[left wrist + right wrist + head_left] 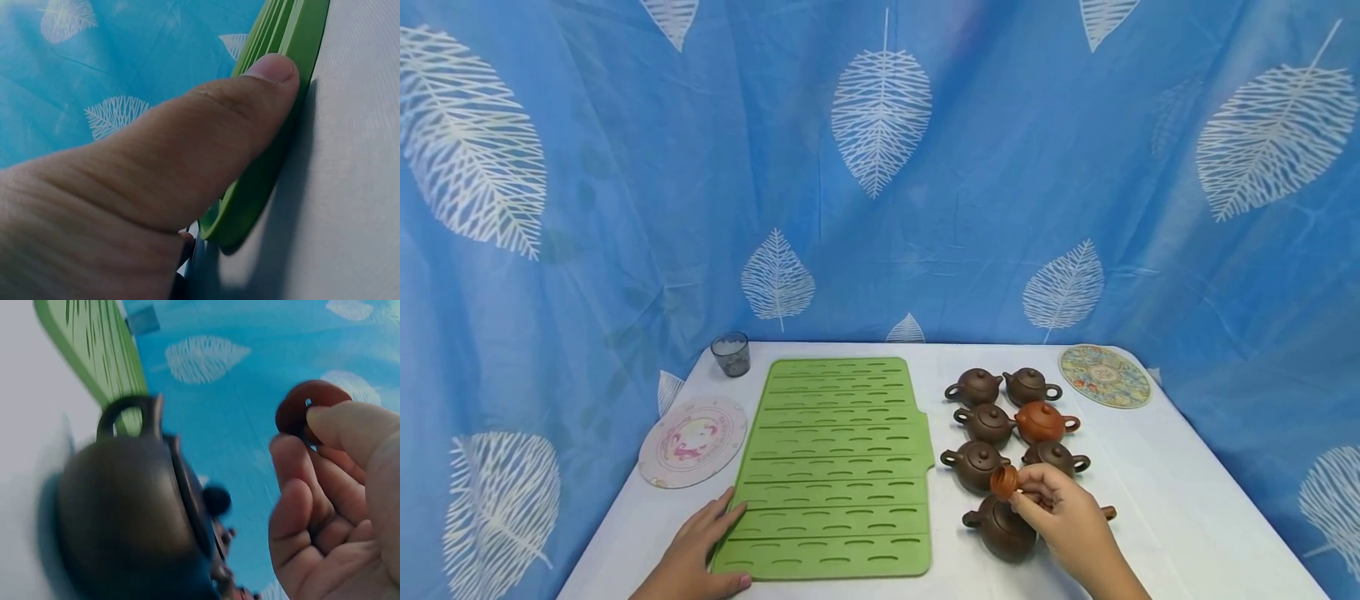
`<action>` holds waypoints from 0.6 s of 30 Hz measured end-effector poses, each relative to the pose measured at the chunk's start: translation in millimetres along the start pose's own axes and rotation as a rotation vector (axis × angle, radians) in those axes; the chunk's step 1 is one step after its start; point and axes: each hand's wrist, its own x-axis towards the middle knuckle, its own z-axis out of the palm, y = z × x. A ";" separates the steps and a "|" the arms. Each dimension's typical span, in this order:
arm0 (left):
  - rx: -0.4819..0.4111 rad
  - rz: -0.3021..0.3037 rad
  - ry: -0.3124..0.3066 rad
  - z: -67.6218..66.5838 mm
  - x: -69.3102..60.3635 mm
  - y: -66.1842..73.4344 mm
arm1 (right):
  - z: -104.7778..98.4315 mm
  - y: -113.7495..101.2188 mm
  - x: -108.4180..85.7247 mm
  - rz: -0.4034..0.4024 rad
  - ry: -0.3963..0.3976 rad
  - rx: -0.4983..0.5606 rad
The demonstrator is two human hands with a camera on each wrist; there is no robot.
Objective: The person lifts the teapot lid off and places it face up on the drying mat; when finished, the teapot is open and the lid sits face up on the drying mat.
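Note:
My right hand (1063,512) pinches a small reddish-brown teapot lid (1003,482) by its knob between thumb and fingers, tipped on its side. Just below it stands a dark brown teapot (1006,533), which also fills the left of the right wrist view with its lid on. Another pot is mostly hidden behind this hand; only a reddish-brown tip (1108,512) shows. My left hand (700,542) rests at the near left corner of a green slotted mat (835,467), fingers spread along its edge. The left wrist view shows the thumb (250,100) lying against the mat's rim.
Behind the right hand several dark teapots (988,423) and one reddish-brown teapot (1041,422) stand in two rows. A patterned round mat (1105,377) lies at the back right. A pink round mat (692,442) and a grey glass (732,354) are at the left.

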 end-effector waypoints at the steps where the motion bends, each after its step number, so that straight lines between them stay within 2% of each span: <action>1: 0.003 0.000 0.000 0.2 -0.2 0.6 | 3.0 -2.5 1.2 0.005 0.001 0.048; 8: -0.009 -0.050 -0.013 -1.3 -0.1 5.7 | 26.9 -14.8 9.2 -0.002 0.004 0.349; 11: -0.013 -0.072 -0.015 -0.7 0.6 6.5 | 36.2 -20.4 10.7 -0.021 -0.014 0.424; 18: 0.008 -0.054 -0.011 -1.8 0.3 9.8 | 60.5 -33.7 17.7 -0.066 -0.118 0.571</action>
